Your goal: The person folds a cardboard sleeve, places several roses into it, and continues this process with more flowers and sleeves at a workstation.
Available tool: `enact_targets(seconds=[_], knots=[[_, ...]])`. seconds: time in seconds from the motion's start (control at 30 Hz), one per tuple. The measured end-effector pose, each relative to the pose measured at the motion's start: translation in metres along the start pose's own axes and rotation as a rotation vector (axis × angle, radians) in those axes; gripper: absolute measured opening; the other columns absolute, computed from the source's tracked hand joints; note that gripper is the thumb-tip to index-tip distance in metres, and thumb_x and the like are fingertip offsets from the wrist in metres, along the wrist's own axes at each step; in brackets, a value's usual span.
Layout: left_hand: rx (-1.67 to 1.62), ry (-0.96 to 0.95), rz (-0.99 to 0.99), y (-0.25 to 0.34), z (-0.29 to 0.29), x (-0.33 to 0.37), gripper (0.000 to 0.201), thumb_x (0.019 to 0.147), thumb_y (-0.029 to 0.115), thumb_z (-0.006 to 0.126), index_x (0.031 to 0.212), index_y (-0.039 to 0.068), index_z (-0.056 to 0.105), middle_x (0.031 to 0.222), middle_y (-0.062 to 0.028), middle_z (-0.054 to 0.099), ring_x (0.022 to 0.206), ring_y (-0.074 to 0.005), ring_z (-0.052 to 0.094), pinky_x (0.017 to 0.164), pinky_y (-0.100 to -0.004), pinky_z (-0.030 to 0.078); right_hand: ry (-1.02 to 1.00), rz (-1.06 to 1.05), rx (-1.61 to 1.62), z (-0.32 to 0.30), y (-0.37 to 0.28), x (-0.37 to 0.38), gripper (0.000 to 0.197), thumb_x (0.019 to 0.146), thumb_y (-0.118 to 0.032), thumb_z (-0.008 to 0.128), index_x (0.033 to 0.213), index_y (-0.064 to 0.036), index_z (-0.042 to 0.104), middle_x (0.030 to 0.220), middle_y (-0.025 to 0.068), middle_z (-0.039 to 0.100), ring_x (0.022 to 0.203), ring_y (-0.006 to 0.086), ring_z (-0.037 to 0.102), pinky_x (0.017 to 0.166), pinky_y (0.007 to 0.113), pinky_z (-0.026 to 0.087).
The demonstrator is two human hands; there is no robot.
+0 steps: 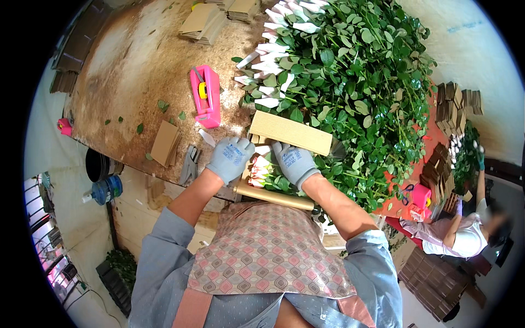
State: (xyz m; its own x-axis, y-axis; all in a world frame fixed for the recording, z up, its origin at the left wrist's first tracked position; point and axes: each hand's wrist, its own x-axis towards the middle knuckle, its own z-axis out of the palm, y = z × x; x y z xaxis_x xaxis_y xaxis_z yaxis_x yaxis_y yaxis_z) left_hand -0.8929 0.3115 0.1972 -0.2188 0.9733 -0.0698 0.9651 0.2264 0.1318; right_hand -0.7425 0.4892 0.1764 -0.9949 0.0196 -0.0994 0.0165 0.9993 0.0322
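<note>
Head view: hands (262, 158) at table edge (164, 175)

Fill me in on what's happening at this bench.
A person in grey gloves is working on a bunch of pale roses at the table's near edge. The left hand and right hand press on the bunch, which lies between corrugated cardboard sheets. A big heap of leafy rose stems lies behind, a pink tape dispenser to the left. Another person works at the right.

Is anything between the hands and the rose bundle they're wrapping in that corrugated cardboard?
Nothing visible. The left hand and right hand, both gloved, already rest on the rose bundle at the corrugated cardboard sheet, with no gap showing.
</note>
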Motion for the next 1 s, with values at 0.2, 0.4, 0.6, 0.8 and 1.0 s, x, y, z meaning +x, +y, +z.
enact_targets(seconds=[0.2,0.4,0.6,0.8,1.0], knots=[[0.24,-0.192,-0.392,-0.044,-0.007,-0.02,0.015,0.088,0.015,0.059,0.1,0.012,0.066,0.096,-0.0052,0.064,0.091,-0.0243,0.064,0.078,-0.0397,0.051,-0.049,0.01,0.019,-0.006,0.0,-0.001,0.027,0.092,-0.014,0.054,0.117,-0.0055,0.058,0.099,0.0206,0.068,0.083,0.0343,0.07,0.069,0.045,0.055],[-0.23,-0.182,0.088,0.009,-0.048,-0.019,0.035,0.087,0.017,0.062,0.122,0.01,0.065,0.129,-0.0058,0.062,0.112,-0.0249,0.058,0.107,-0.0456,0.042,-0.133,0.068,0.142,-0.014,-0.01,-0.002,0.026,0.093,-0.016,0.054,0.116,-0.0058,0.059,0.1,0.0202,0.066,0.075,0.0313,0.071,0.061,0.042,0.056],[-0.275,-0.183,0.162,0.039,-0.022,-0.011,0.047,0.087,0.025,0.068,0.132,0.014,0.061,0.143,-0.0054,0.056,0.113,-0.0282,0.056,0.116,-0.054,0.03,-0.081,0.17,0.319,-0.014,-0.012,-0.006,0.03,0.093,-0.016,0.053,0.121,-0.0065,0.059,0.102,0.0214,0.065,0.074,0.0333,0.07,0.06,0.044,0.056],[-0.185,-0.19,0.177,0.041,-0.023,-0.009,0.044,0.088,0.023,0.065,0.131,0.014,0.063,0.14,-0.005,0.058,0.104,-0.0253,0.059,0.114,-0.0487,0.032,0.044,0.074,0.406,-0.105,0.021,0.004,0.034,0.09,-0.021,0.061,0.122,-0.0093,0.059,0.104,0.0128,0.065,0.09,0.0301,0.07,0.07,0.045,0.056],[-0.138,-0.208,0.139,0.043,-0.028,-0.015,0.048,0.089,0.027,0.063,0.135,0.014,0.062,0.145,-0.0031,0.055,0.112,-0.0245,0.06,0.118,-0.046,0.028,0.608,0.435,0.338,-0.142,0.215,0.109,0.021,0.088,-0.01,0.056,0.108,-0.0069,0.058,0.101,0.0191,0.067,0.092,0.0401,0.066,0.08,0.047,0.054]])
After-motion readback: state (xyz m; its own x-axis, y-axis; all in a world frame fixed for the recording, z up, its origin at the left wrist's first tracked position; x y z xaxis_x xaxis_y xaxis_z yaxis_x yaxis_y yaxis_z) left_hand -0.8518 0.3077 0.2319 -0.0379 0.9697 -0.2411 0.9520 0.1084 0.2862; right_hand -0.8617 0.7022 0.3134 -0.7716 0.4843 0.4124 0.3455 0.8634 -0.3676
